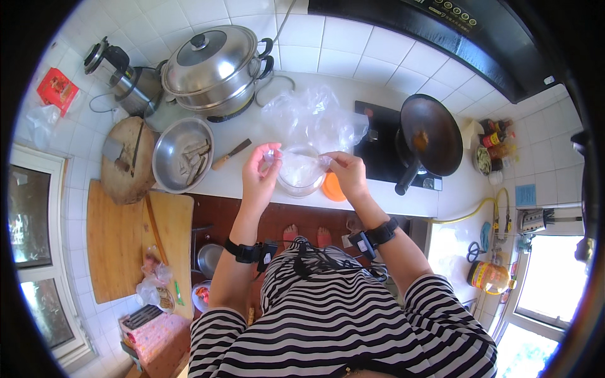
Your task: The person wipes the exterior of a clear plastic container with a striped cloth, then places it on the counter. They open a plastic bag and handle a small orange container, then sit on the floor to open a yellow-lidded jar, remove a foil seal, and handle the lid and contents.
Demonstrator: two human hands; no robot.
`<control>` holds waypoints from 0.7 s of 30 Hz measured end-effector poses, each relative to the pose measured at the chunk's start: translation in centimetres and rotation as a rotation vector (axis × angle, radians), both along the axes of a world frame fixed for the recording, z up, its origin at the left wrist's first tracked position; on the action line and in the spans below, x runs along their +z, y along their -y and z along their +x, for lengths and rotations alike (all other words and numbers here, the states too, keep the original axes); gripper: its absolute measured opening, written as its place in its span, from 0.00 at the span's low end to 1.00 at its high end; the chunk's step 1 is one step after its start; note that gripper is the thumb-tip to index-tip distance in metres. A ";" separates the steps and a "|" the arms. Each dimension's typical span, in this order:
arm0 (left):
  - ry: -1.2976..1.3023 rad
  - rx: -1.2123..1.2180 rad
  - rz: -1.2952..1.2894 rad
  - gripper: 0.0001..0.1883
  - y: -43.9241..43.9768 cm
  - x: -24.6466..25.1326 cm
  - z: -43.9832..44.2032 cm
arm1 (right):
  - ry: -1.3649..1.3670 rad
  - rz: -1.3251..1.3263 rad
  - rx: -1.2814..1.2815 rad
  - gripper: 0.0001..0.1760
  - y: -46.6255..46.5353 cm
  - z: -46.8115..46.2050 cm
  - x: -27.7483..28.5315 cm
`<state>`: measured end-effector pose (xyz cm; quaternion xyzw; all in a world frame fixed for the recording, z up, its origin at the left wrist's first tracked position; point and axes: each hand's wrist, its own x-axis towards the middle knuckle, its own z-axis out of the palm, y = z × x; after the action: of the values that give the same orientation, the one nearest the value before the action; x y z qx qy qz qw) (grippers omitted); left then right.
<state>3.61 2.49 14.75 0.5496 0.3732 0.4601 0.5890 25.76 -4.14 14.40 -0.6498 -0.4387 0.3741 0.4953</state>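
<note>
My left hand (261,174) and my right hand (349,172) each pinch a side of a thin clear plastic bag (302,163), stretched between them over the counter. Beneath the bag stands a round clear bowl or jar (299,190) near the counter's front edge; its contents cannot be made out. An orange round lid (334,187) lies just right of it, partly behind my right hand. Behind them a heap of crumpled clear plastic (314,115) spreads over the white countertop. A wooden-handled tool with a flat blade (231,154) lies to the left of my left hand.
A steel basin (183,155) with strips of food, a round chopping board (125,177) with a cleaver and a large steel steamer (212,71) stand left. At right, a wok (431,134) sits tilted on a black cooktop (373,160). Sauce bottles (494,139) stand farther right.
</note>
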 end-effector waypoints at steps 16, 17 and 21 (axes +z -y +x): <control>-0.440 -0.108 0.195 0.18 -2.6 1.5 3.4 | 0.122 -0.205 0.605 0.36 -2.5 1.1 -2.0; -0.378 -0.099 0.140 0.18 -2.7 1.5 3.4 | 0.176 -0.122 0.566 0.35 -2.3 1.0 -2.3; -0.130 -0.047 -0.062 0.16 -2.8 1.5 4.0 | 0.165 0.047 0.391 0.26 -2.1 -0.6 -3.4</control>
<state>7.64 5.24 16.28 0.5685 0.4116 0.3979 0.5909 25.13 -2.04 11.04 -0.5691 -0.6041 0.3984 0.3905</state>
